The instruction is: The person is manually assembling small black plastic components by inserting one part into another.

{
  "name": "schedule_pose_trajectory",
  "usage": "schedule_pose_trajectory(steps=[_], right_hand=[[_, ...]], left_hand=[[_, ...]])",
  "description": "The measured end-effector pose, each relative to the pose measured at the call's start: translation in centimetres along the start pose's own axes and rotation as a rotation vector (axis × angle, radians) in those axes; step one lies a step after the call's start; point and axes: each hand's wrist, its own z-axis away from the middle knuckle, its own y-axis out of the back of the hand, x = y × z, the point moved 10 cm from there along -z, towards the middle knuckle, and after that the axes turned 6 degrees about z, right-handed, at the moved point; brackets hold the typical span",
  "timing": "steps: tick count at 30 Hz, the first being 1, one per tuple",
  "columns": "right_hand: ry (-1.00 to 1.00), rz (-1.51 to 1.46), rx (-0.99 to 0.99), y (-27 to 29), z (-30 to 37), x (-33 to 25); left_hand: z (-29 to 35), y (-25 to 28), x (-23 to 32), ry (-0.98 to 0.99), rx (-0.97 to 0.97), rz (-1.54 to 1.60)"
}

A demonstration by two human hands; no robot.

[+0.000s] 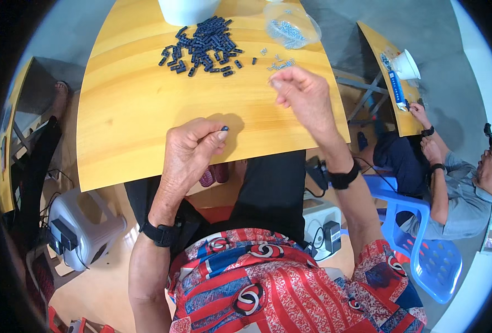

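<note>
Over the near half of the wooden table, my left hand is closed in a pinch. A small dark plastic piece pokes out between its thumb and forefinger; most of it is hidden by the fingers. My right hand is raised to the right with thumb and forefinger pressed together. Whatever sits at its fingertips is too small to make out. Just beyond it lie several loose silvery screws. A heap of small black plastic pieces spreads over the far middle of the table, with one dark piece apart from it.
A clear plastic tub of small metal parts stands at the far right, a white container at the far edge. The yellow table ends just before my lap. Right of me, a person works at another table.
</note>
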Motion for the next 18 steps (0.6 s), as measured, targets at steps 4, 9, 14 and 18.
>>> schedule_pose_trajectory(steps=[4, 9, 14, 18], right_hand=[[0.242, 0.507, 0.090, 2.2, -2.8, -1.6], [0.472, 0.904, 0.051, 0.4, -4.6, -1.3], [0.376, 1.059, 0.021, -0.4, -5.4, -0.3], [0.351, 1.113, -0.018, -1.1, -5.6, 0.2]], left_hand=[[0.0, -0.1, 0.0, -0.007, 0.001, 0.009], [0.0, 0.0, 0.2, -0.047, 0.011, 0.018], [0.1, 0.2, 0.4, -0.041, 0.014, 0.016], [0.0, 0.0, 0.3, -0.001, 0.002, 0.041]])
